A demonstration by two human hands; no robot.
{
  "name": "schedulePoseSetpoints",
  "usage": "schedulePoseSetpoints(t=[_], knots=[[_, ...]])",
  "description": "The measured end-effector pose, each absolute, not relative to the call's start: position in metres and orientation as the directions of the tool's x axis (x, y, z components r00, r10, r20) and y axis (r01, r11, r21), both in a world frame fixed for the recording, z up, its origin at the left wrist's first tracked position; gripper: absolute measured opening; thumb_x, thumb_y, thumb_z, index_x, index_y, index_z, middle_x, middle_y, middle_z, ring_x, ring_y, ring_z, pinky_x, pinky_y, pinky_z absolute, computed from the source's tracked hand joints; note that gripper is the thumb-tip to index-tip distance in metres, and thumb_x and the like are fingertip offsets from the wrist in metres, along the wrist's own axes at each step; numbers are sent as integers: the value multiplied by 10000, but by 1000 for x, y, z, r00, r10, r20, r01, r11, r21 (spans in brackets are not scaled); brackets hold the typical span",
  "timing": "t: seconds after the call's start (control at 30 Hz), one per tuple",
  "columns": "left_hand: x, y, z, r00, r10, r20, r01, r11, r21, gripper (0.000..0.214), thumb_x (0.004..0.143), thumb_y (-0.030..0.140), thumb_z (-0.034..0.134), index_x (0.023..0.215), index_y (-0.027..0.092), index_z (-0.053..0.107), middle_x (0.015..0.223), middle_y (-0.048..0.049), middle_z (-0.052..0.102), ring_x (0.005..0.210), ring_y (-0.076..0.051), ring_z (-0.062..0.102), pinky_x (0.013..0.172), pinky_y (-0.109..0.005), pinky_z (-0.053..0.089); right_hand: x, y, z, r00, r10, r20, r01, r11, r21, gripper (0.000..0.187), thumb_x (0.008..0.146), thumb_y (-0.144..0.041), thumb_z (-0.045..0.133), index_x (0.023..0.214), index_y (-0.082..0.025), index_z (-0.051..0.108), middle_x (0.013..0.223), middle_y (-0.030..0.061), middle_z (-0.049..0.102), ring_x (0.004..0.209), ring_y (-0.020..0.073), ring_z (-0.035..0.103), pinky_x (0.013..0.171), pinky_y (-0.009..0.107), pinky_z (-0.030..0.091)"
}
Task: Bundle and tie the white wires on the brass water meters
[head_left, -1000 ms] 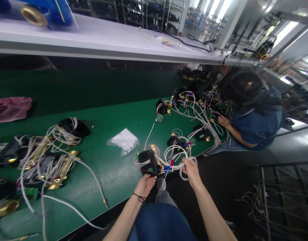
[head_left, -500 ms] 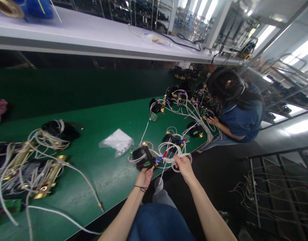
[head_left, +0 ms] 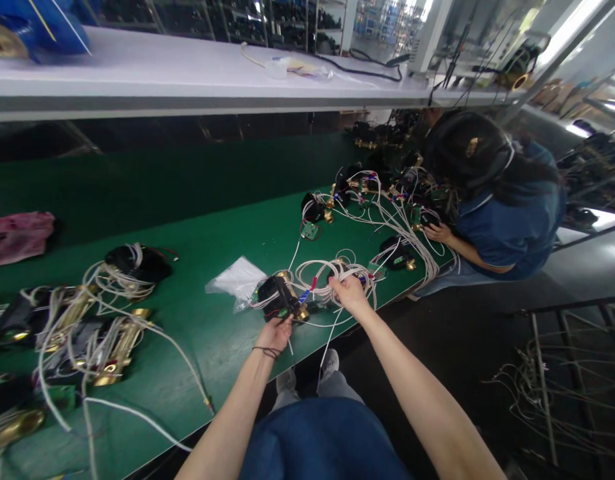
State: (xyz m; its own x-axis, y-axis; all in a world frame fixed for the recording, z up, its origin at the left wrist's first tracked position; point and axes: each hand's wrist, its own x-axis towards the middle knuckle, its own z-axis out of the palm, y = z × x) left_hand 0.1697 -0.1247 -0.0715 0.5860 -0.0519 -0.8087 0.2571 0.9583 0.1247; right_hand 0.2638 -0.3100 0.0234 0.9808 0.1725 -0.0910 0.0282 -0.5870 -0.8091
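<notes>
My left hand (head_left: 279,331) is closed on the near edge of a black device housing (head_left: 273,300), which has a brass fitting (head_left: 302,312) at its right side. Loops of white cable (head_left: 303,268), with red and blue bands on them, run from the housing toward my right hand (head_left: 351,295). That hand is closed on the coil, fingers pinched around several strands. Loose cable ends hang over the table's front edge. Partly hidden behind the coil lies another black unit with cables. A clear plastic bag (head_left: 237,277) touches or nearly touches the housing's left side.
Cabled brass units (head_left: 122,350) are piled on the green tabletop (head_left: 187,253) at left, near a pink cloth (head_left: 20,235). More units stand to the right, by a co-worker (head_left: 507,207) whose hand touches one. A white shelf (head_left: 187,80) crosses above; a metal rack (head_left: 542,387) stands right.
My right hand has moved left and farther onto the table with the cable coil. The black housing and left hand have shifted slightly left and farther over the table; the view has turned a little.
</notes>
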Motion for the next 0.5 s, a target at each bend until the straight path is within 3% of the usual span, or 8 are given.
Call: schedulePoseSetpoints(t=[0.1, 0.17, 0.3, 0.5], knots=[[168, -127, -69, 545, -52, -837, 252, 962, 105, 265, 812, 26, 299, 1006, 6, 479, 579, -73, 595, 394, -92, 550, 373, -144, 494, 293, -295, 21, 980, 193, -57, 69, -587, -806, 235, 758, -358, 531, 779, -131, 589, 689, 46, 631, 653, 159, 591, 607, 250, 438], [165, -129, -68, 525, -43, -850, 237, 967, 97, 263, 818, 27, 286, 1004, 13, 471, 593, -70, 594, 401, -85, 550, 373, -136, 493, 312, -286, 21, 964, 264, -36, 142, -622, -770, 278, 790, -362, 508, 908, -119, 576, 856, 85, 644, 726, 152, 602, 647, 248, 450], [160, -134, -67, 500, -27, -866, 197, 977, 84, 256, 820, 20, 272, 994, 4, 459, 601, -74, 596, 400, -71, 542, 383, -126, 496, 321, -282, 14, 850, 521, -79, 428, -770, -474, 344, 877, -249, 370, 1182, -102, 439, 1164, 159, 533, 937, 149, 574, 787, 266, 438], [157, -143, -67, 473, -16, -881, 143, 988, 59, 261, 817, 32, 283, 989, 20, 479, 598, -66, 595, 383, -79, 536, 354, -151, 494, 277, -286, -20, 609, 749, -260, 682, -662, -311, 221, 738, -183, 565, 946, -124, 611, 929, 123, 652, 950, 234, 571, 927, 368, 336]])
